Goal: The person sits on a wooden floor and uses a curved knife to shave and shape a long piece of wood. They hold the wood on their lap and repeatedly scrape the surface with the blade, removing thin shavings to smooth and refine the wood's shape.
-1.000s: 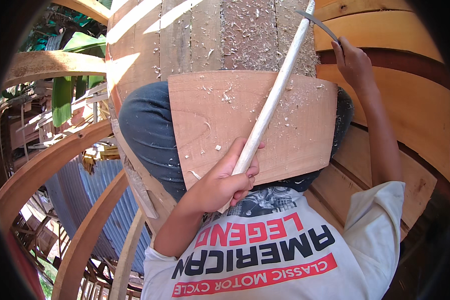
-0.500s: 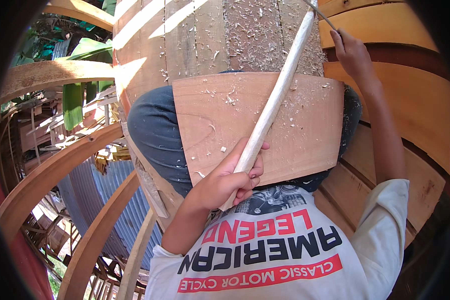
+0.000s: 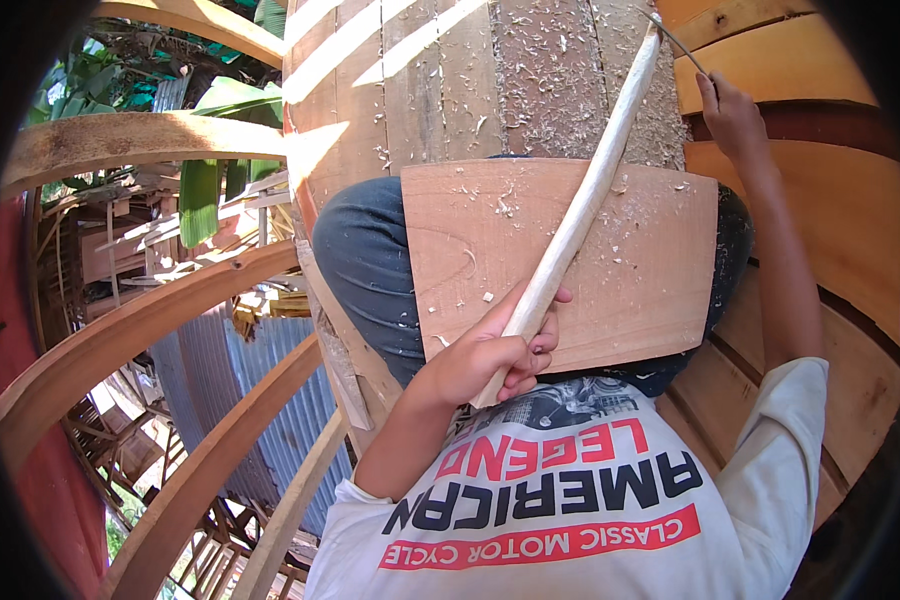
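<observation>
A long, pale, peeled wooden stick [image 3: 592, 195] slants from my lap up to the far right, slightly curved. My left hand [image 3: 495, 352] is closed round its near end, in front of my shirt. Off to the far right, my right hand [image 3: 735, 118] grips a thin, dark blade [image 3: 682, 47], which looks like a knife; its handle is hidden in the fingers. The blade crosses close to the stick's far tip; whether it touches the wood I cannot tell. Beneath the stick, a flat wooden board [image 3: 460, 265] rests across my crossed legs, dotted with shavings.
Wood shavings [image 3: 550, 90] litter the plank floor [image 3: 410, 110] ahead. Curved wooden ribs [image 3: 170, 340] rise on my left, with corrugated metal sheets [image 3: 280, 400] and leaves beyond them. Broad orange-brown planks [image 3: 810, 190] form a wall close to my right arm.
The whole view has shifted, so everything sits farther right and slightly lower. Both hands keep their grips, and the blade remains by the stick's far tip.
</observation>
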Motion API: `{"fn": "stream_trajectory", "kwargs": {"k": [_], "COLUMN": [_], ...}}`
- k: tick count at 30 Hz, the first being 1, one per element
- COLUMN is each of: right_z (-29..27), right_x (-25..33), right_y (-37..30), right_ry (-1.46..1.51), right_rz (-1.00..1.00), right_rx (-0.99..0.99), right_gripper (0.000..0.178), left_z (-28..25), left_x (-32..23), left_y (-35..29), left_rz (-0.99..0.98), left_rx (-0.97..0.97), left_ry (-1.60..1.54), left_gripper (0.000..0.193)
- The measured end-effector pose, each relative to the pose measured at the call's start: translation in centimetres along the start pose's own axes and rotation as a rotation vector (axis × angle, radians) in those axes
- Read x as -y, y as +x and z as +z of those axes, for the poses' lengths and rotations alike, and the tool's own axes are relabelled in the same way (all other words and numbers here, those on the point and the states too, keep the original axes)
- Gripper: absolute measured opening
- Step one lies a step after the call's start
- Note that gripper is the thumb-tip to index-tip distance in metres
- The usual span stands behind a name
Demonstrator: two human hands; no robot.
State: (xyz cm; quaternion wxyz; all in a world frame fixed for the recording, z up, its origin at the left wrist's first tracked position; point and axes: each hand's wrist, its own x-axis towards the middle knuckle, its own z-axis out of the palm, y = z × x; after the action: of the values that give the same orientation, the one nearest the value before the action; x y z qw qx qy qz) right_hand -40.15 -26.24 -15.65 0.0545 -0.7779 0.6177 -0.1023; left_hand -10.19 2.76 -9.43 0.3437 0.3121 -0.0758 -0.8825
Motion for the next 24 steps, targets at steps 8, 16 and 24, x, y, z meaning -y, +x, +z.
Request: {"fn": "stream_trajectory", "kwargs": {"k": [8,16,24], "right_z": [-0.5,0.2,0.8], "right_x": [0.4,0.8,-0.1], "right_y": [0.3,0.6,0.7], "right_ry": [-0.042,0.004,-0.026], "right_rz": [-0.205,-0.187,-0.176], "right_rx": [-0.093,-0.14,-0.218], "right_gripper": [0.033,0.032,0.034], "left_z": [-0.2,0.8,0.4], "left_x": [0.0,-0.1,0.3], "left_y": [0.2,0.3,0.5], "left_rz": [-0.009,-0.008,0.006], "left_rx": [0.012,-0.038,-0.01], "left_ry": [-0.033,-0.079,-0.179], "left_gripper": [0.075,0.075,0.074]}}
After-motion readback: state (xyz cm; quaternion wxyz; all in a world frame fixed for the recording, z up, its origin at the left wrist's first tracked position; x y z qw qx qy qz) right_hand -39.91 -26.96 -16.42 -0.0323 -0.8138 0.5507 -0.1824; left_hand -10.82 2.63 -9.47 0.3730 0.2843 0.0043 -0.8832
